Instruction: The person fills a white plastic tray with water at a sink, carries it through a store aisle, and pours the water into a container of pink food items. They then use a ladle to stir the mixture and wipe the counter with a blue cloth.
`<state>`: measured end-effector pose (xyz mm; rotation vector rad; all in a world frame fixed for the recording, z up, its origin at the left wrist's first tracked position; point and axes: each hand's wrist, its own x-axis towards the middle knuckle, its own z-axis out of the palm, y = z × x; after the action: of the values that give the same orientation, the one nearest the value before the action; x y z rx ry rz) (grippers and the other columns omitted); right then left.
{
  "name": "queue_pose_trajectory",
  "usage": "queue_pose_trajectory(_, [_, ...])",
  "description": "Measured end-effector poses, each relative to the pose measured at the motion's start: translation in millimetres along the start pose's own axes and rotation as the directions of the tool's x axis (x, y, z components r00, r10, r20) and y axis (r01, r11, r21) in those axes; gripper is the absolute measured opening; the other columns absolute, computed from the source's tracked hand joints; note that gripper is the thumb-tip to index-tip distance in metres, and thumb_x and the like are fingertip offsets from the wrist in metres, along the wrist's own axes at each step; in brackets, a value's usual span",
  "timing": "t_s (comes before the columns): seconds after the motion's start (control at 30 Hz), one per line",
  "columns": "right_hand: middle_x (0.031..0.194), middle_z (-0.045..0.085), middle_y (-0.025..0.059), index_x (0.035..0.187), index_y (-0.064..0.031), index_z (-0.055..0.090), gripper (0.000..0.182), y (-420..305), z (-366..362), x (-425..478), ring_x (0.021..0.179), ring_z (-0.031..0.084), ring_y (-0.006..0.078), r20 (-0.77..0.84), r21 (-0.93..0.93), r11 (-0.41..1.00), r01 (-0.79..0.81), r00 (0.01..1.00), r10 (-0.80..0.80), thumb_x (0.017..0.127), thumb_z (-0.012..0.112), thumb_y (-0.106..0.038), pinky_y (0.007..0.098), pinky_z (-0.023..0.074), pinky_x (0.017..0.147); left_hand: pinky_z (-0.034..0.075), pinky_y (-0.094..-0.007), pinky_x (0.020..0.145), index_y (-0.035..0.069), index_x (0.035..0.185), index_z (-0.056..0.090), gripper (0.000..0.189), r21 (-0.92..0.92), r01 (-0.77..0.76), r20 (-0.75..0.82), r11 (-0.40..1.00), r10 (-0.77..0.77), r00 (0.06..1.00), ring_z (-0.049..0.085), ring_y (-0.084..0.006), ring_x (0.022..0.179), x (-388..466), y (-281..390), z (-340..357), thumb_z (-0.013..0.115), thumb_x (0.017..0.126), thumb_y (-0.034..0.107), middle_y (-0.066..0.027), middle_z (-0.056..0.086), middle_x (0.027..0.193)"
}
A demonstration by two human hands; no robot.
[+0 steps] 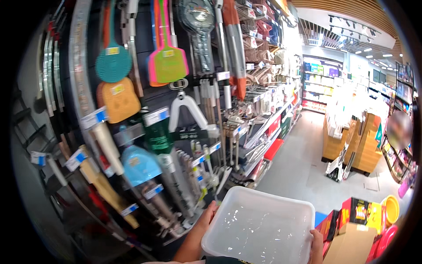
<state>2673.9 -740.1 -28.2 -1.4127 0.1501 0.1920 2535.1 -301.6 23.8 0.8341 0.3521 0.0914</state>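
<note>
A rectangular white translucent plastic tub is held in front of my body at the bottom of the view. My left hand grips its left side by the upper corner, fingers partly hidden behind the rim. On the opposite side my right hand clasps the right edge, with the thumb near the rim. Bright glints show across the inside of the tub. Its underside is out of sight.
On the left wall hang fly swatters, a blue dustpan and several poles. Hangers fill racks further along. Cardboard boxes and a yellow basin stand close on my right. A wooden display stand rises beyond the grey aisle floor.
</note>
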Motion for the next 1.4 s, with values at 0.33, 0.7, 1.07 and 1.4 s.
queue_pose_trajectory(0.33, [0.079, 0.059, 0.0021, 0.092, 0.0007, 0.063, 0.025, -107.6, 12.6, 274.3, 0.071, 0.051, 0.0120, -0.146, 0.046, 0.999, -0.001, 0.989, 0.008, 0.077, 0.056, -0.018, 0.0255, 0.0399, 0.065, 0.047, -0.0265, 0.070, 0.000, 0.109, 0.055, 0.061, 0.053, 0.012, 0.095, 0.999, -0.017, 0.995, 0.060, -0.0148, 0.081, 328.4, 43.2, 171.5, 0.032, 0.090, 0.053, -0.0071, 0.063, 0.092])
queue_pose_trajectory(0.7, [0.088, 0.061, 0.0051, 0.105, 0.0036, 0.059, 0.032, -236.5, 1.9, 628.9, 0.078, 0.056, 0.0121, -0.015, 0.051, 0.997, -0.054, 0.998, 0.055, 0.080, 0.052, -0.015, 0.0229, 0.0434, 0.067, 0.049, -0.0278, 0.068, -0.001, 0.106, 0.054, 0.062, 0.020, 0.072, -0.021, 0.997, -0.071, 0.997, 0.060, -0.0172, 0.079, 684.2, 40.0, 296.5, 0.033, 0.089, 0.055, -0.0101, 0.063, 0.089])
queue_pose_trajectory(1.07, [0.089, 0.060, -0.0001, 0.093, -0.0034, 0.063, 0.028, -265.3, -17.9, 1024.6, 0.083, 0.052, 0.0110, -0.073, 0.296, 0.941, -0.162, 0.979, 0.191, 0.078, 0.057, -0.026, 0.0229, 0.0394, 0.073, 0.046, -0.0298, 0.082, -0.001, 0.114, 0.051, 0.063, 0.047, 0.053, 0.071, 0.997, -0.056, 0.996, 0.058, -0.0189, 0.092, 1046.8, 79.1, 453.7, 0.027, 0.091, 0.053, -0.0119, 0.061, 0.102])
queue_pose_trajectory(1.4, [0.086, 0.060, 0.0060, 0.103, -0.0021, 0.061, 0.032, -382.2, 21.4, 1322.5, 0.072, 0.056, 0.0116, -0.174, 0.152, 0.988, 0.004, 0.984, 0.023, 0.079, 0.054, -0.021, 0.0243, 0.0448, 0.065, 0.044, -0.0346, 0.089, -0.003, 0.120, 0.045, 0.069, 0.167, 0.066, 0.023, 0.984, -0.071, 0.997, 0.056, -0.0243, 0.101, 1384.5, 112.7, 574.0, 0.025, 0.089, 0.055, -0.0169, 0.057, 0.112])
